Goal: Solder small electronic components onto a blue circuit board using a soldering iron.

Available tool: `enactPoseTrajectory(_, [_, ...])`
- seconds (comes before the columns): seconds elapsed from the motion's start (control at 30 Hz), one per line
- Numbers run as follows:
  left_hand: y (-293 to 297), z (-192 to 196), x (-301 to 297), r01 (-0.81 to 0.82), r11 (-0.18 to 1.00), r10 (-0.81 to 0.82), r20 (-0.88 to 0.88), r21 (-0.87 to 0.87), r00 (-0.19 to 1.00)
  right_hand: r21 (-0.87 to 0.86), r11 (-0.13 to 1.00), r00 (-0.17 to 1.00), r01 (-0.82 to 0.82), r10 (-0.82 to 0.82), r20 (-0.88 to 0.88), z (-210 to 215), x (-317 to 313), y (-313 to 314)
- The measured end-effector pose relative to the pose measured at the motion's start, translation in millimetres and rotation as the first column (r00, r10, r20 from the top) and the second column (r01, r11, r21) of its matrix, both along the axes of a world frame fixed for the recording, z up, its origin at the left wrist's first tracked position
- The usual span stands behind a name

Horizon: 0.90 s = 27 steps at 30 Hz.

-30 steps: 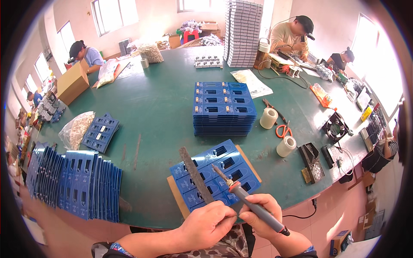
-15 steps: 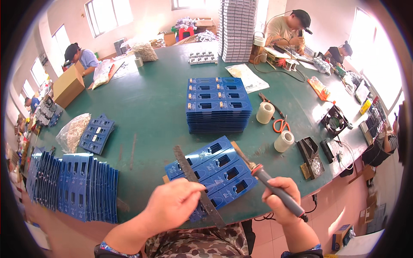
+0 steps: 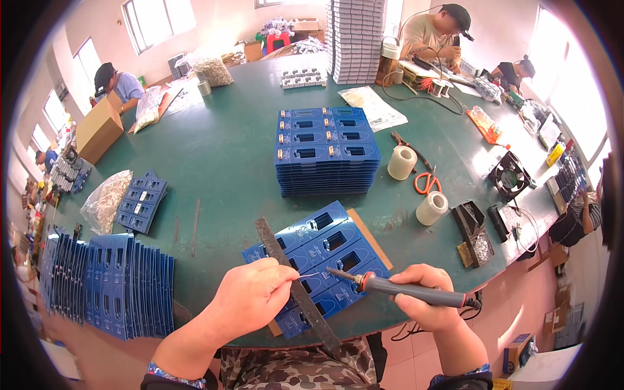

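Left hand [image 3: 255, 291], thumb and forefinger pinching a thin wire [image 3: 309, 275], overlaps the dark flat strip [image 3: 316, 317]; can't tell if it touches it. Right hand [image 3: 426, 298] has its fingers closed around the grey handle of a soldering iron [image 3: 416, 290], tip pointing left over the blue panel [image 3: 335, 244], close to the wire end; tip contact unclear. Panel lies on the green table [image 3: 227, 149] just before the person, over brown cardboard [image 3: 372, 242], strip lying diagonally across it. Left of it: a row of upright blue panels [image 3: 129, 286]; beyond them, a few more blue panels [image 3: 142, 203] beside a clear bag of pale bits [image 3: 106, 203]. Right: black tray [image 3: 473, 231], two tape rolls [image 3: 429, 213], orange-handled tool [image 3: 427, 184], black fan [image 3: 509, 177]. Past the worked panel, a neat blue stack [image 3: 327, 174]. Farther: white packet [image 3: 374, 109], tall grey stack [image 3: 355, 42], co-worker in a cap and beige top [image 3: 419, 39], upper right.
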<state>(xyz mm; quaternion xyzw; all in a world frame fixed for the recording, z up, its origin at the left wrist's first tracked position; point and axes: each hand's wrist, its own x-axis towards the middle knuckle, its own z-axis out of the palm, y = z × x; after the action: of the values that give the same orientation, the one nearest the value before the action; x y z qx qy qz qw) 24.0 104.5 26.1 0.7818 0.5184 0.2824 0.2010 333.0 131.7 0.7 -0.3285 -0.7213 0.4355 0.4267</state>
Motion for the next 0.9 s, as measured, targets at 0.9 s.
enactPoseTrajectory(0.9, [3,-2,10,0.035,0.998,-0.035,0.001,-0.060,0.999,0.016,0.999,0.998,-0.036,0.035,0.043,4,-3,-3])
